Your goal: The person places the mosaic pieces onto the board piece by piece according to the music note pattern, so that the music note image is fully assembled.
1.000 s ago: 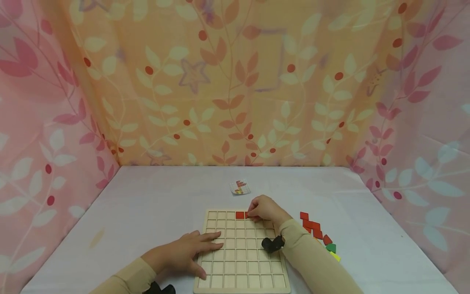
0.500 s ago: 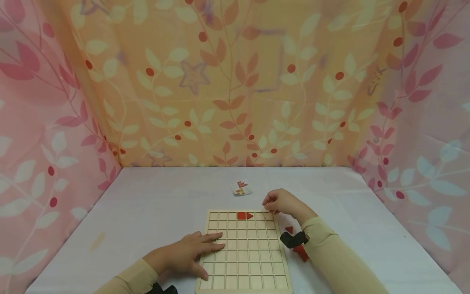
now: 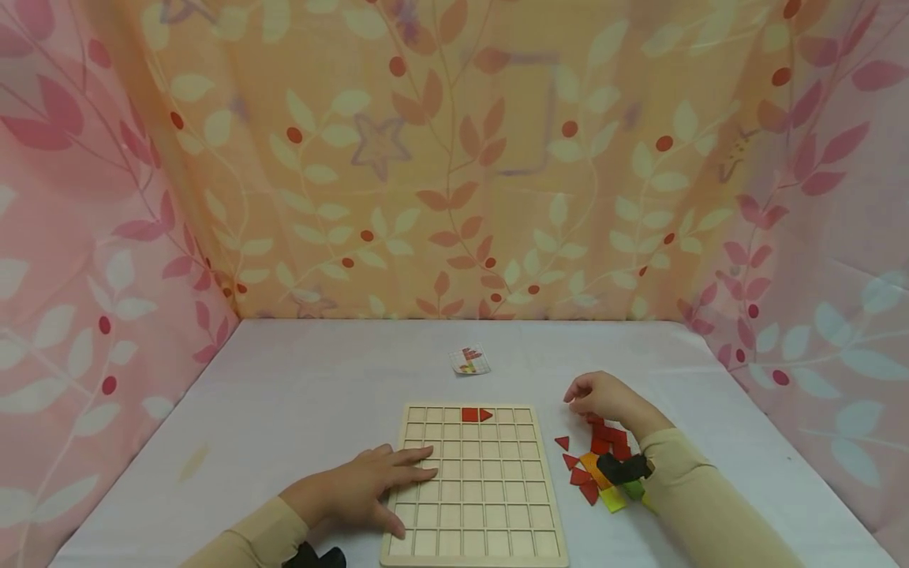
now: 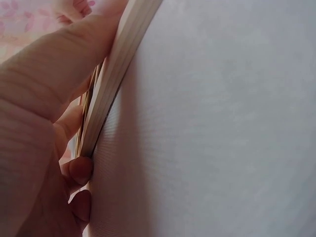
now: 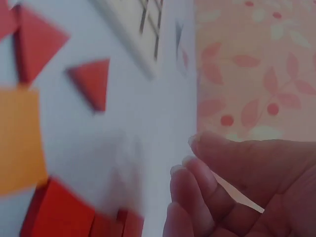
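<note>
A pale wooden grid board (image 3: 469, 493) lies on the table in the head view. In its top row sit a red square tile (image 3: 469, 414) and a red triangle tile (image 3: 486, 415). My left hand (image 3: 362, 485) rests on the board's left side, fingers spread over its cells and edge. Above the far end of a pile of tiles hovers my right hand (image 3: 614, 401), its fingers loosely bent. In the right wrist view nothing shows between thumb and fingers. Below it lie red tiles (image 3: 609, 438), an orange tile (image 3: 593, 468) and a yellow tile (image 3: 612, 498).
A small printed card (image 3: 469, 360) with a red and yellow pattern lies beyond the board. Loose red triangles (image 3: 562, 443) lie between the board and the pile. A flowered cloth (image 3: 454, 158) hangs behind the white table (image 3: 284, 394), with pink cloth at both sides.
My right hand has let go of the red triangle in the top row and moved right, to above the tile pile. The left hand stays on the board.
</note>
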Motion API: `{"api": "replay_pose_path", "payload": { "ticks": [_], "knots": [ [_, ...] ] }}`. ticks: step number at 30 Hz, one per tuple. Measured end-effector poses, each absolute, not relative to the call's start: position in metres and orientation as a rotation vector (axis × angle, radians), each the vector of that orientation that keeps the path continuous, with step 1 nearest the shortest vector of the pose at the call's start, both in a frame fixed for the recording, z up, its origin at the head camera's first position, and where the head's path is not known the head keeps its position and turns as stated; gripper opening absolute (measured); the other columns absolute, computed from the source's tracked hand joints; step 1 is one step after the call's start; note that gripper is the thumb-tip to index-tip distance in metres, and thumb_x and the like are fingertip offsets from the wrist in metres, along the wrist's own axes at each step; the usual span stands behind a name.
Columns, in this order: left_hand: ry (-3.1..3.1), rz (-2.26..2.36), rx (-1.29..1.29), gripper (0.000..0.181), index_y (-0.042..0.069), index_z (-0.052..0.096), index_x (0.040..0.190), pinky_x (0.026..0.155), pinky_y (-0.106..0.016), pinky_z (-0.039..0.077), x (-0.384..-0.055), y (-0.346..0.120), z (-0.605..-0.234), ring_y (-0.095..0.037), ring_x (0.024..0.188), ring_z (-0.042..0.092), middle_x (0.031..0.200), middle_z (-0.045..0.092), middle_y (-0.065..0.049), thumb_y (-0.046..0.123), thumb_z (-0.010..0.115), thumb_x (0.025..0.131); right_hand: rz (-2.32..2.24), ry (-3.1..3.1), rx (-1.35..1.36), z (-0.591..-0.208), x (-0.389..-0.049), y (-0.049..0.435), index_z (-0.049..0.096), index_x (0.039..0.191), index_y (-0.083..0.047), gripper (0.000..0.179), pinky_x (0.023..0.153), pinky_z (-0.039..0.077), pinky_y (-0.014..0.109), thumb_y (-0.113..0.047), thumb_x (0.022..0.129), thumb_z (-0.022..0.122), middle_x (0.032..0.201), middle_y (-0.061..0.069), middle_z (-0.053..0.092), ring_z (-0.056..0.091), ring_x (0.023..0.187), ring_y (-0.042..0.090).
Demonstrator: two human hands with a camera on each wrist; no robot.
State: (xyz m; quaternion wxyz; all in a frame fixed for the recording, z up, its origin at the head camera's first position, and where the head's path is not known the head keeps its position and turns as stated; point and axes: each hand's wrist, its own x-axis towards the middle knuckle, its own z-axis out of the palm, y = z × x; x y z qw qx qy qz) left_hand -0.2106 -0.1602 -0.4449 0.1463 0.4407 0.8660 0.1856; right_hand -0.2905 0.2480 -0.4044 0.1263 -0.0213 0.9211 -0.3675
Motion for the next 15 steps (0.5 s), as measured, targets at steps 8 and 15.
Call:
{"api": "replay_pose_path", "payload": {
  "ticks": [8,15],
  "knots": [
    [2.49,0.536,1.259,0.077,0.034,0.031,0.142,0.097,-0.065,0.018,-0.211,-0.16,-0.446,-0.043,0.132,0.02,0.152,0.017,0.005,0.061,0.056,0.075,-0.98,2.704,0.032,-0.411,-0.291,0.276,0.062,0.092,-0.002,0.016,0.061,0.048,0.028,-0.006,0.078,0.069,0.079,0.007,0.055,0.05,0.069,0.019],
    [2.495,0.543,1.256,0.078,0.034,0.032,0.142,0.097,-0.065,0.018,-0.211,-0.161,-0.446,-0.045,0.132,0.019,0.152,0.017,0.005,0.061,0.058,0.074,-0.924,2.677,0.062,-0.417,-0.291,0.285,0.06,0.086,-0.002,0.012,0.056,0.043,0.026,-0.006,0.078,0.069,0.072,0.005,0.054,0.048,0.064,0.017]
  ]
}}
